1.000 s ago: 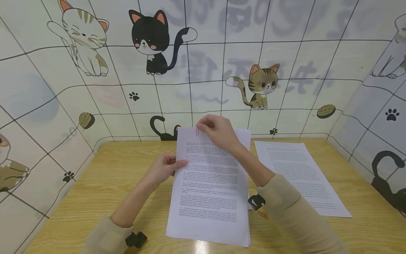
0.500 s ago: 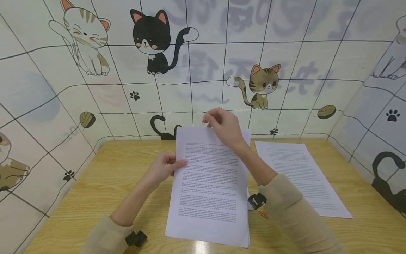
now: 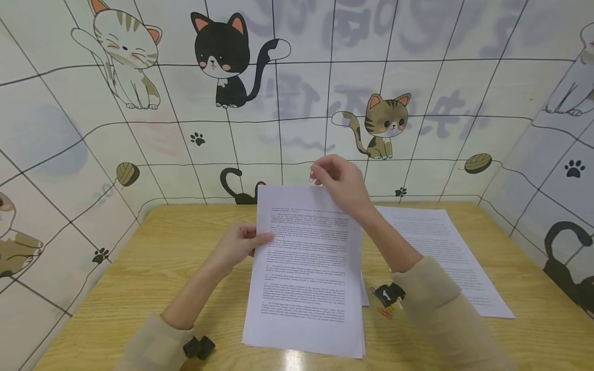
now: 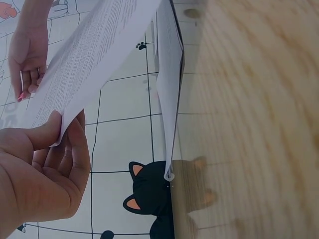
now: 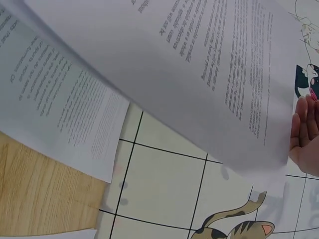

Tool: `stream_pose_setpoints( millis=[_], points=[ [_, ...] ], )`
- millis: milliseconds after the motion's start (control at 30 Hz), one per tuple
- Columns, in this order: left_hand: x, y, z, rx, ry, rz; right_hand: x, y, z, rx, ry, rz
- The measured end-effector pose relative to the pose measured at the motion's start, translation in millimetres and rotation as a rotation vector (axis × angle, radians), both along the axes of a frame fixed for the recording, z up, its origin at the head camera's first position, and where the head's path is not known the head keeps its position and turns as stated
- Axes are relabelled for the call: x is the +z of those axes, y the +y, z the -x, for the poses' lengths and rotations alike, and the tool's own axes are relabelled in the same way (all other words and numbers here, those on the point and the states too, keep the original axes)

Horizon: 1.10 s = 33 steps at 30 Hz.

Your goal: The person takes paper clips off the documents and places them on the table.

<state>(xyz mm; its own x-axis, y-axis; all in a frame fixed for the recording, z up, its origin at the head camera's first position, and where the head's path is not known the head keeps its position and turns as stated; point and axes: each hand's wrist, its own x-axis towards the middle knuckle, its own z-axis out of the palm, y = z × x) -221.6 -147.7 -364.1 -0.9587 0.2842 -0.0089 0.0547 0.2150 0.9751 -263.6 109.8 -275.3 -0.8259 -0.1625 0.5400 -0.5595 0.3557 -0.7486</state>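
My left hand (image 3: pixel 241 245) pinches the left edge of a stack of printed sheets (image 3: pixel 306 273), thumb on top; the stack's top end is raised off the wooden table (image 3: pixel 153 268). In the left wrist view the left hand (image 4: pixel 45 169) grips the sheets (image 4: pixel 94 55) from below. Just above the stack's top edge, my right hand (image 3: pixel 341 180) pinches a small pink paper clip (image 3: pixel 313 180). The clip (image 4: pixel 21 95) is free of the paper. The right wrist view shows my fingers (image 5: pixel 304 134) beside the sheets (image 5: pixel 199 64).
Another printed sheet (image 3: pixel 436 247) lies flat on the table to the right. A few red and orange clips (image 3: pixel 385 313) lie near my right sleeve. Cat-pattern walls (image 3: pixel 297 103) close in the table on three sides.
The right hand has pulled the pink clip off the top edge of the stack and lifted it up and to the right. The left hand keeps its hold.
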Motion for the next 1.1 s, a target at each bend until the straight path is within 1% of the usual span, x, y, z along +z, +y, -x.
stream_pose_setpoints(
  millis=[133,300,600,767,900,1100],
  points=[
    [-0.1,-1.0,0.0,0.003,0.001,0.005,0.5,10.7,-1.8,0.003,-0.006,-0.039],
    [0.1,-1.0,0.1,0.009,-0.009,0.009,-2.0,24.3,-3.9,-0.017,0.017,-0.085],
    [-1.0,-1.3,0.8,0.019,-0.011,0.011,-2.9,46.4,-11.6,-0.031,0.017,-0.122],
    [-0.9,-0.8,1.3,0.021,-0.014,0.013,-9.8,62.0,-19.4,-0.028,0.013,-0.176],
    [-0.6,0.0,1.5,0.019,-0.013,0.011,-17.4,74.8,-24.2,-0.019,-0.007,-0.215],
    [-0.6,0.3,1.1,0.018,-0.019,0.003,-23.6,88.1,-31.5,-0.02,-0.047,-0.277]
  ],
)
